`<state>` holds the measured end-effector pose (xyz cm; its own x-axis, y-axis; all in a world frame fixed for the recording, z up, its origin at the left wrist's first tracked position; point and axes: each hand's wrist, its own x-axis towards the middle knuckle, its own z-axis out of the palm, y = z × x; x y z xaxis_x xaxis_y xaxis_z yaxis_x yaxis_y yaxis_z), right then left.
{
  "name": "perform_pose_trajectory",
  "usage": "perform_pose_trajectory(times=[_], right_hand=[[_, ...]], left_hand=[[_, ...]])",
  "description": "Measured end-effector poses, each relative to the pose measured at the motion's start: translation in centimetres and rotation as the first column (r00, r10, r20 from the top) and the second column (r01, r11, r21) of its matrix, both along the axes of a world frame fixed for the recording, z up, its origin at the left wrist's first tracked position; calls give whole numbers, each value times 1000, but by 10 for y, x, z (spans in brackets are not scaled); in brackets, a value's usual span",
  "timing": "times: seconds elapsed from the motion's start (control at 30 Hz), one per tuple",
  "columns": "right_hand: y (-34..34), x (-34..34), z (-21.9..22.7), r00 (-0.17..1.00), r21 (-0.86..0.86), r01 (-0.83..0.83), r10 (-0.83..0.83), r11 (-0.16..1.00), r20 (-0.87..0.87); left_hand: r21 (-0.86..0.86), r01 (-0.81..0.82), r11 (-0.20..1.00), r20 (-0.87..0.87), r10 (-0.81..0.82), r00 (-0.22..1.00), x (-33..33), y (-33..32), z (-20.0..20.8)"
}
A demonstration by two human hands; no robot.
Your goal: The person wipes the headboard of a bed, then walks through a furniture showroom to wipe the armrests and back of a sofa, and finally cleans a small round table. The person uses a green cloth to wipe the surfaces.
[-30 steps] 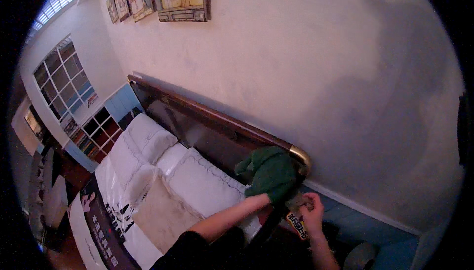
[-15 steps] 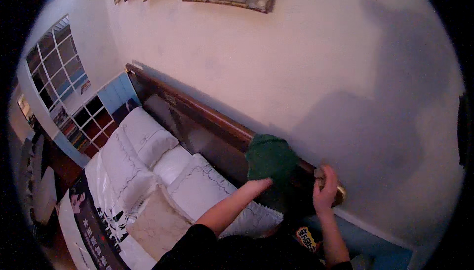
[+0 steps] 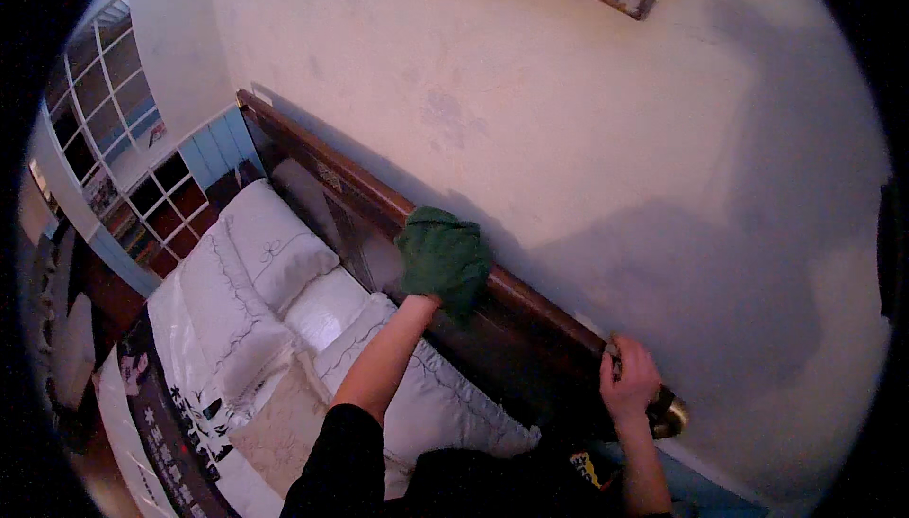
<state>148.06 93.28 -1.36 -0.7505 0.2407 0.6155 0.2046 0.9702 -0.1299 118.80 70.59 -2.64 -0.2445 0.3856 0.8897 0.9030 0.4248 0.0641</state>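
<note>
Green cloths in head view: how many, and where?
1: the green cloth, covering most of the left hand, at the headboard's top rail. Another could be hidden behind the pillows.

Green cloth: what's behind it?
The headboard shows on both sides of the cloth, so it likely runs behind. The stretch directly behind is covered, as is the left hand; only its wrist shows.

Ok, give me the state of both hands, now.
Left hand: hidden by the green cloth at the headboard; open or closed cannot be told.
Right hand: closed on a small greyish-brown thing, kind unclear.
</note>
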Motion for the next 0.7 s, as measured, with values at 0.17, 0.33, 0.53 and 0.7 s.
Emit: perform_pose_trajectory(times=[0.17, 0.33, 0.53, 0.7], right_hand=[[-6, -12, 0, 997, 56, 64, -66, 996, 28], [-9, -9, -4, 995, 99, 92, -94, 991, 15], [-8, -8, -4, 995, 130, 92, -97, 987, 32], [-8, -9, -7, 994, 137, 107, -110, 985, 13]], left_hand=[[140, -151, 979, -73, 162, 984, -56, -25, -7], [-157, -367, 917, -78, 359, 930, -112, -59, 3], [-103, -320, 942, 51, 327, 944, -249, -117, -68], [-93, -447, 890, -96, 439, 893, -262, -107, -75]])
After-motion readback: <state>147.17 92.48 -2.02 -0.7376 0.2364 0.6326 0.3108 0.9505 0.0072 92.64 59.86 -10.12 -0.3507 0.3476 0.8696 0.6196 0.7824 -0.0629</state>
